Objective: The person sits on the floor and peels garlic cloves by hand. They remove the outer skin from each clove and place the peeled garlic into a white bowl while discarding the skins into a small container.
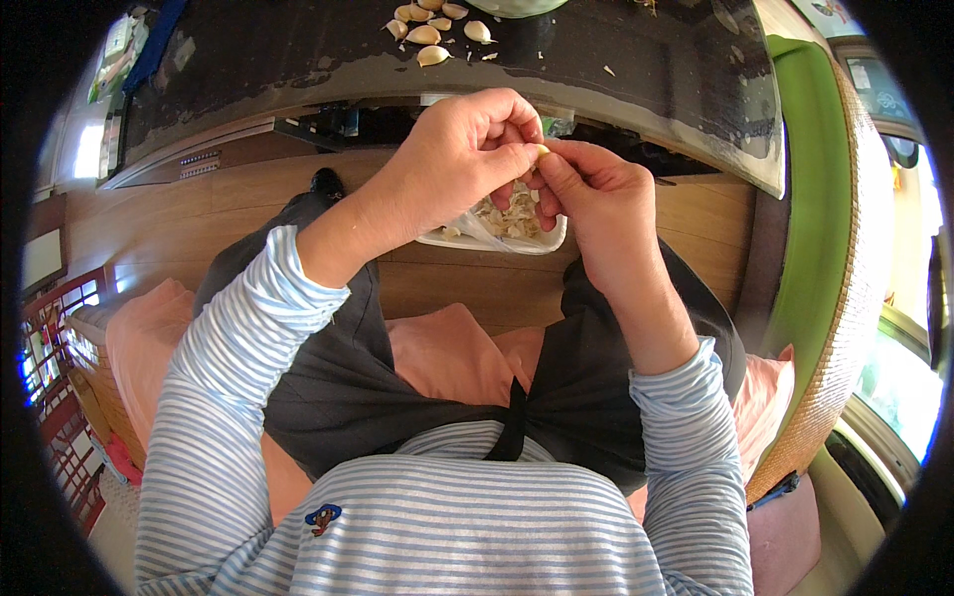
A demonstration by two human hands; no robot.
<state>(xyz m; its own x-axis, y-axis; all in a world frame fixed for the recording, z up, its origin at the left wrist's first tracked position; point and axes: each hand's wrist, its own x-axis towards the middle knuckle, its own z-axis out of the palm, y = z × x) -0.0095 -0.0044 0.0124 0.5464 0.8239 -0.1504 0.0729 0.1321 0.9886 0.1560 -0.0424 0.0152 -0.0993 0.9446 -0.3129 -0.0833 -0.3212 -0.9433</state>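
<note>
A small pale garlic clove point(542, 151) is pinched between the fingertips of both hands, mostly covered by them. My left hand point(477, 156) comes in from the left with thumb and forefinger on it; my right hand point(596, 186) grips it from the right. Under the hands, on the floor, a white plastic bin point(477, 242) with a clear bag liner holds papery garlic skins point(514, 218). Beyond the hands, several unpeeled garlic cloves point(425, 35) lie in a group on the dark tabletop point(313, 63), near the base of a pale green bowl point(518, 6) cut off by the picture's top edge.
The table's near edge point(633, 123) runs just beyond my hands, with an open shelf under it. Bits of skin point(609, 71) are scattered on top. My knees flank the bin on the wooden floor point(462, 279). A green cushioned seat with a woven edge point(812, 223) stands at the right.
</note>
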